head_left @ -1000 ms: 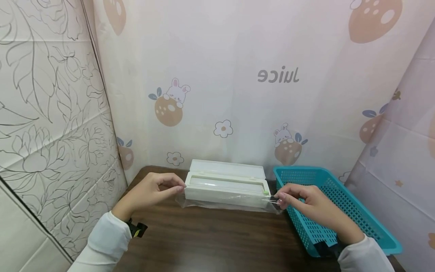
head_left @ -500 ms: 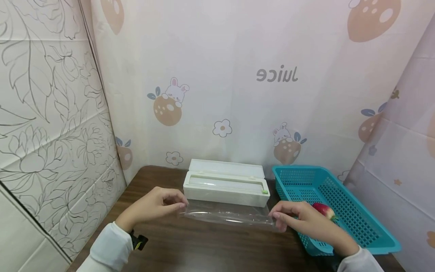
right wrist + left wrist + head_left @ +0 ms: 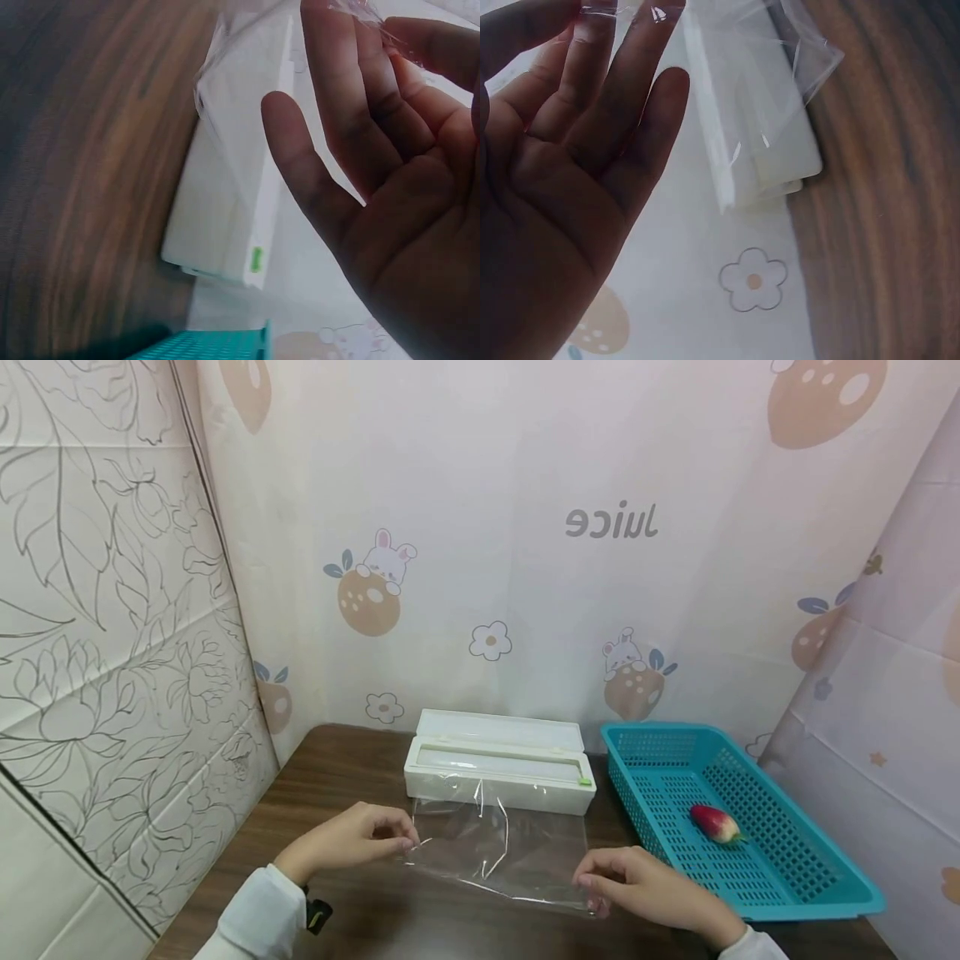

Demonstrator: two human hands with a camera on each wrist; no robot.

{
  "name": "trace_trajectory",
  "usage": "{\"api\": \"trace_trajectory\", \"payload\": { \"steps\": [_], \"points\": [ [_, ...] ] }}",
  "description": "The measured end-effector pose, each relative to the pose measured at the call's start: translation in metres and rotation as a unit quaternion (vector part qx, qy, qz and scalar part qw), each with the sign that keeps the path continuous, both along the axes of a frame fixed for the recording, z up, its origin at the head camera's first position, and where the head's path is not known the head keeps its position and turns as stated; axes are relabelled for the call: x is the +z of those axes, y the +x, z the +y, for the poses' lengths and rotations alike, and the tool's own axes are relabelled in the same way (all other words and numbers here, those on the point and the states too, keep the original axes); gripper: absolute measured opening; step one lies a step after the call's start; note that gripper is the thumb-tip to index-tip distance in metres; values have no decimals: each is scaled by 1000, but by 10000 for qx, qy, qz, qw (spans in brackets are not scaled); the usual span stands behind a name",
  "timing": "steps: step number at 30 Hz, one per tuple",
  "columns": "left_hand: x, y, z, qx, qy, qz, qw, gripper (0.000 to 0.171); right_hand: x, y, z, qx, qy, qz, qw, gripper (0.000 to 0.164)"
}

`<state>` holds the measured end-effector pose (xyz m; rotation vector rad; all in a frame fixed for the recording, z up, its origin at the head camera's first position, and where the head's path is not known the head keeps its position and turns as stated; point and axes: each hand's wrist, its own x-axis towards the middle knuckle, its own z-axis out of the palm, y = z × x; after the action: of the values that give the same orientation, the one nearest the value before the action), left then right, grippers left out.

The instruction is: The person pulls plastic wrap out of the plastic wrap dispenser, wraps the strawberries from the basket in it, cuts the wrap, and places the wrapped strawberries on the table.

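Note:
A sheet of clear plastic wrap (image 3: 517,852) stretches from a white wrap dispenser box (image 3: 498,789) toward the near side of the table. Its left corner is pinched by my left hand (image 3: 356,839), and my right hand (image 3: 637,885) pinches the right corner. The dispenser's lid (image 3: 498,731) stands open at the back, and a small green slider (image 3: 585,782) sits at its right end. In the left wrist view, film crosses the fingertips of my left hand (image 3: 585,150). Bunched film shows at the fingertips of my right hand (image 3: 397,142) in the right wrist view.
A teal plastic basket (image 3: 795,860) stands on the right of the brown wooden table (image 3: 345,910). In it lies a red and white radish-like vegetable (image 3: 716,823). A printed curtain (image 3: 480,527) hangs just behind the dispenser.
Both hands have drawn the plastic wrap toward the near side, lengthening the sheet out of the dispenser. The vegetable in the basket, hidden by my right hand at first, is now uncovered.

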<state>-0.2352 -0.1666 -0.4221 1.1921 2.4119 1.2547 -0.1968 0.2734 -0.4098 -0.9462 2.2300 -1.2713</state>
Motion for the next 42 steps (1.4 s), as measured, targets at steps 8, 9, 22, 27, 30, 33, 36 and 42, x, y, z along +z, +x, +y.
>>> {"api": "trace_trajectory", "payload": {
  "steps": [8,9,22,27,30,33,36,42],
  "points": [
    [-29,1,3,-201,97,-486,9986,14,-29,0,-2,-23,-65,19,10000,17],
    [-34,1,3,-220,105,-538,9983,13,-34,1,-3,14,-78,19,10000,17],
    [-52,10,6,70,-172,-1069,9941,9,-59,7,-9,257,87,-508,9983,19],
    [-53,9,4,80,-158,-1050,9943,10,-62,6,-7,261,232,-445,9984,19],
    [-55,9,2,67,-143,-1005,9948,10,-64,6,-6,246,315,-526,9978,19],
    [-57,10,0,-34,-134,-1003,9949,11,-66,5,-4,201,476,-613,9968,20],
    [-59,12,-2,-136,-242,-858,9959,10,-69,5,-4,83,752,-695,9947,19],
    [-63,15,-4,-77,-402,-990,9942,10,-73,3,-4,15,1098,-549,9924,16]
  ]
}}
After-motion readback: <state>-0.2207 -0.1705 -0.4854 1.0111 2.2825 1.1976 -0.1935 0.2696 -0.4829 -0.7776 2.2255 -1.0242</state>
